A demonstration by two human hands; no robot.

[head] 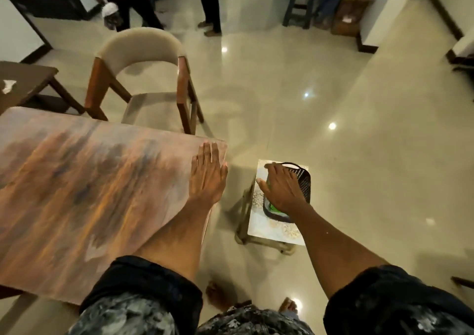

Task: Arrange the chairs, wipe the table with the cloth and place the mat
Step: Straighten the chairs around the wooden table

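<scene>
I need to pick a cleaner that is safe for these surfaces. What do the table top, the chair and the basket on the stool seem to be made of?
Table top: looks like wood or veneer, streaky brown grain, dull sheen; the blur leaves it open.
Chair: reddish wooden frame, cream padded back, likely fabric.
Basket: dark and perforated, probably plastic.

1 table [84, 180], 1 chair [143, 78], 1 stool [272, 229], 1 basket [301, 180], 2 hands [209, 174]
</scene>
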